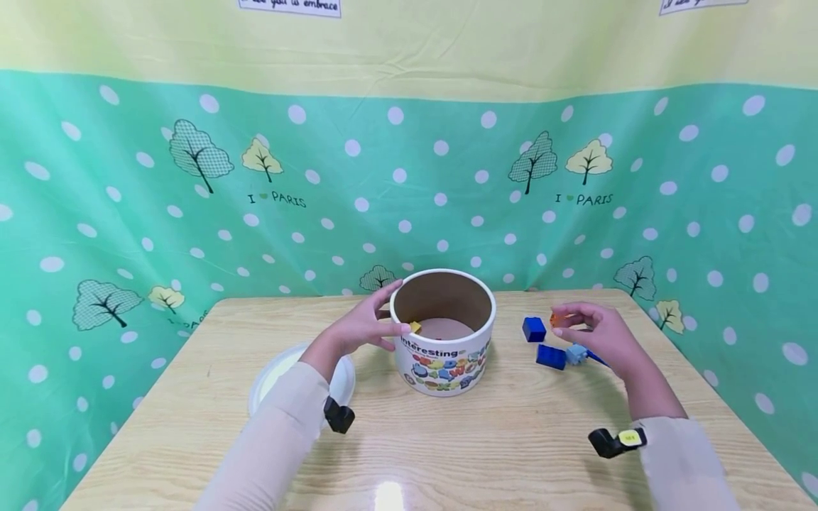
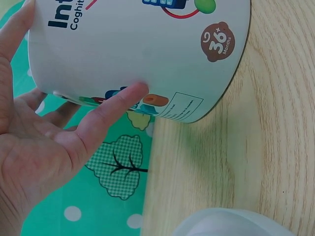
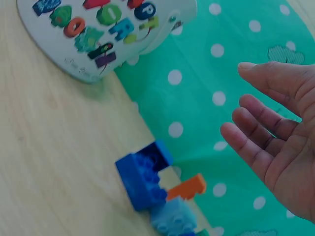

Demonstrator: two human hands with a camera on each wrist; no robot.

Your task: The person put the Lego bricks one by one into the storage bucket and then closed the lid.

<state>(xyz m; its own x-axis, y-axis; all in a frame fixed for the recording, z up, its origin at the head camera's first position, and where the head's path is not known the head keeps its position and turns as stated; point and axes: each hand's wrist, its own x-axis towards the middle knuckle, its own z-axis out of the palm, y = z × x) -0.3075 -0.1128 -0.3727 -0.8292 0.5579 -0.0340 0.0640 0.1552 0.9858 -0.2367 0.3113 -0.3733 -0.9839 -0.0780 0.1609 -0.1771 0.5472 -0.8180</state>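
Note:
A white printed bucket [image 1: 441, 362] stands on the table, its mouth facing up, with a yellow piece [image 1: 415, 327] inside near the rim. My left hand [image 1: 361, 323] spreads against the bucket's left side, thumb at the front rim; in the left wrist view a straight finger [image 2: 115, 104] touches the wall. My right hand [image 1: 594, 330] hovers over the blocks, thumb and fingertips apart, with nothing between them in the right wrist view. Below it lie an orange piece [image 3: 189, 187], dark blue bricks [image 1: 534, 329] and a light blue brick [image 3: 174, 216].
A round white lid [image 1: 258, 387] lies on the table left of the bucket, partly under my left forearm. The wooden table [image 1: 486, 454] ends at a green dotted curtain [image 1: 441, 177] behind and at both sides.

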